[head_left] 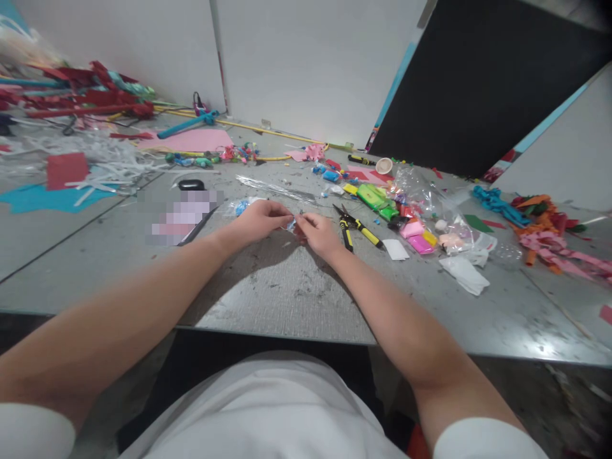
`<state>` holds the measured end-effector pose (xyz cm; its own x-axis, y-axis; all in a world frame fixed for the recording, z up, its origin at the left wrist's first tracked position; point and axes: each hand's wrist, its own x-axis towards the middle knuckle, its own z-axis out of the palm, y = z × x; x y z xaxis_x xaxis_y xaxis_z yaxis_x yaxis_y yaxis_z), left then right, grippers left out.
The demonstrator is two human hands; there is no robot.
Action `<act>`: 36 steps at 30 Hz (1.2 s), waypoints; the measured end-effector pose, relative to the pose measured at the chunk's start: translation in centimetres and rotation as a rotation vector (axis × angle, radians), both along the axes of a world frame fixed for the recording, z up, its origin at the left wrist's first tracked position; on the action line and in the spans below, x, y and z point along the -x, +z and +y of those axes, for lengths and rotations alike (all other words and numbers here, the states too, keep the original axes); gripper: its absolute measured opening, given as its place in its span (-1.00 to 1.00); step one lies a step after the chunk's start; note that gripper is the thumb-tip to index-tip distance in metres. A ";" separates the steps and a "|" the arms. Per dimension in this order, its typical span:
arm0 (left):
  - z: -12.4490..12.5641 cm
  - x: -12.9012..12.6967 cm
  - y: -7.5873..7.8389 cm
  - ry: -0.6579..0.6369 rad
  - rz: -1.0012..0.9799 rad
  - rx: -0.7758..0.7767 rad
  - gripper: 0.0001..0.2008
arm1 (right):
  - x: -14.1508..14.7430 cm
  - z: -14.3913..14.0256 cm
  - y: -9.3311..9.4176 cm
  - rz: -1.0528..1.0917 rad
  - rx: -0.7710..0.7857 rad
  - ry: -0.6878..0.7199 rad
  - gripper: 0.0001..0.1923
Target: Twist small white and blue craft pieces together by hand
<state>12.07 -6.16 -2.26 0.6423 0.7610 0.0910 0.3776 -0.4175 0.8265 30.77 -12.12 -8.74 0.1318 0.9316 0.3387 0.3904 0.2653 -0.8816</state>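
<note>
1. Both hands meet over the grey table (287, 299), a bit left of the yellow-handled pliers (356, 228). I'll use the pliers as the landmark.

2. The left hand (258, 220) and right hand (319, 234) pinch a tiny piece (292, 224) between them. It looks pale blue with maybe some red under it, too small to say what it is. Fingertips of both hands are closed on it, thumbs against forefingers, with no gap showing.

3. The key relation: the piece sits right between the two sets of fingertips, so neither hand is really nearer. If it has a long axis, it seems to run left-right, hand to hand, roughly across the line of the pliers. I can't be sure at this size.

4. Just past the pliers to the right: a white card (396, 249), pink blocks (417, 237), green packs (377, 197) and a crinkly clear bag (421, 191).

5. Behind the hands, left of the pliers, a bundle of thin wires (277, 189) lies flat, with a black oval thing (191, 185) further left.

6. Far from the pliers: red and white paper scraps (86, 127) at the left corner, orange and pink strips (554, 236) at the right edge.
</note>
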 end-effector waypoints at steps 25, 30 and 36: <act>-0.8 -0.1 0.4 0.009 -0.149 0.163 -0.88 | 0.1 -0.8 1.3 -0.078 -0.113 -0.041 -0.59; -0.7 -0.5 0.2 0.023 -0.176 0.184 -0.87 | 0.3 -0.9 1.3 -0.037 -0.103 -0.023 -0.67; -1.0 -0.2 0.6 0.012 -0.167 0.165 -0.89 | 0.3 -0.5 0.9 0.028 -0.066 -0.022 -0.71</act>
<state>12.27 -7.12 -1.62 0.6193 0.7822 0.0686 0.2344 -0.2676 0.9346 30.49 -12.60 -7.87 0.1626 0.9041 0.3953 0.3720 0.3149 -0.8732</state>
